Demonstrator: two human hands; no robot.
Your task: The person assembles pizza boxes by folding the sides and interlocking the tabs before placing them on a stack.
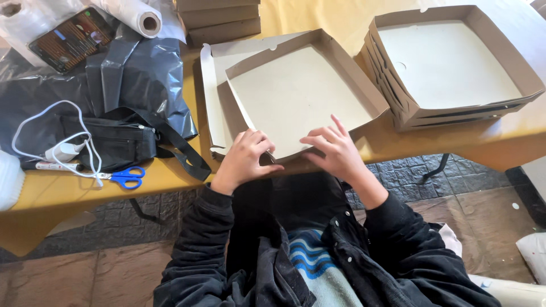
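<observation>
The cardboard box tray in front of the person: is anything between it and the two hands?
Nothing visible. The left hand and right hand both rest directly on the near edge of the open cardboard box tray.
</observation>
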